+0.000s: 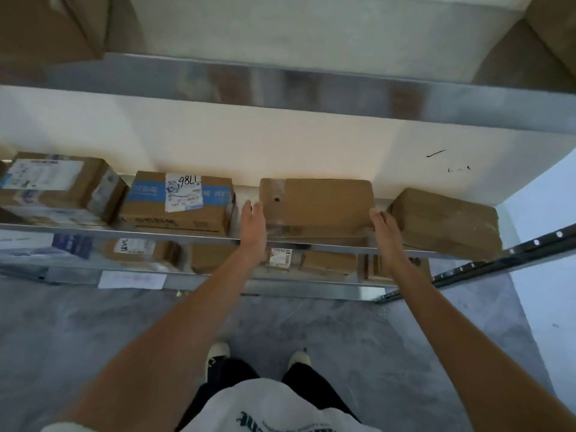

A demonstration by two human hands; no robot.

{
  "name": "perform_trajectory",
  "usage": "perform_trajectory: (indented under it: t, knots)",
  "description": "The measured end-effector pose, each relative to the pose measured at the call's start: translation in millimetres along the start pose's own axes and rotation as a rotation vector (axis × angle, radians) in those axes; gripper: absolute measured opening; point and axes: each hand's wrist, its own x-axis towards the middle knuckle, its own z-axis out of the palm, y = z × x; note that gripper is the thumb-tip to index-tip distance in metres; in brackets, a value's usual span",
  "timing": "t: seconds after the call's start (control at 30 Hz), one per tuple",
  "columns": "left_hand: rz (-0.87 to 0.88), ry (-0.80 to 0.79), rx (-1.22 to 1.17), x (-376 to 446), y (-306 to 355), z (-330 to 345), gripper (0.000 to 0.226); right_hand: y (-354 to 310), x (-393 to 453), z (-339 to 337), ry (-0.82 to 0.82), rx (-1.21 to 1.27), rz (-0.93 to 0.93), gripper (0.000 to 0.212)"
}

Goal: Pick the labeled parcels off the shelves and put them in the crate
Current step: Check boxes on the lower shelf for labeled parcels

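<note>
My left hand (pixel 253 226) and right hand (pixel 386 233) cover the plain brown box's (pixel 318 204) lower corners, and I cannot tell whether my fingertips touch it. The parcel (pixel 54 185) at the shelf's (pixel 174 236) left end is cut off by the picture's edge. The print on the 98LL label (pixel 184 192) is too blurred to read. My forearms hide part of the lower shelf's boxes (pixel 328 262).

Grey concrete floor (pixel 93 332), white wall (pixel 218 141), pale shoes (pixel 218 352), dark trousers (pixel 230 374)
</note>
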Motion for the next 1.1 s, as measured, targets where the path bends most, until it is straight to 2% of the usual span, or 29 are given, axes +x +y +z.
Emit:
perform_trajectory:
  t: [0.07,0.17,0.3,0.37,0.47,0.6,0.67,0.73,0.83,0.87,0.97,1.1]
  knots:
    - [-0.058,0.046,-0.074,0,-3,-4,0.048,-2,2,-2,-0.046,0.015,-0.008,0.050]
    - [-0.098,-0.011,-0.078,-2,-8,-8,0.030,-1,4,-2,-0.070,0.049,-0.035,0.048]
    - [-0.061,0.007,-0.097,-5,-9,-10,0.034,0,6,-8,-0.049,0.114,-0.035,0.034]
    - [-0.038,0.032,-0.132,-4,-5,-11,0.040,-3,7,-13,-0.012,0.177,-0.042,0.043]
    - [-0.013,0.086,-0.180,-2,1,-9,0.032,-8,8,-21,0.041,0.245,-0.057,0.057]
    - [0.032,0.101,-0.291,-6,14,-7,0.029,-16,1,-26,0.042,0.351,-0.037,0.050]
    - [0.058,0.042,-0.329,-4,16,-9,0.035,-20,0,-25,0.025,0.382,-0.028,0.057]
    - [0.066,0.011,-0.309,-2,18,-9,0.039,-18,3,-23,0.010,0.388,-0.021,0.069]
    - [0.084,0.046,-0.217,0,17,-9,0.042,-17,5,-23,0.001,0.367,0.018,0.085]
    - [0.073,0.050,-0.192,1,17,-10,0.043,-18,2,-23,0.005,0.364,0.026,0.081]
    - [0.031,0.061,-0.189,5,12,-13,0.042,-17,5,-21,-0.010,0.335,0.034,0.050]
    - [-0.034,0.046,-0.183,8,8,-16,0.039,-14,7,-17,-0.047,0.282,0.024,0.048]
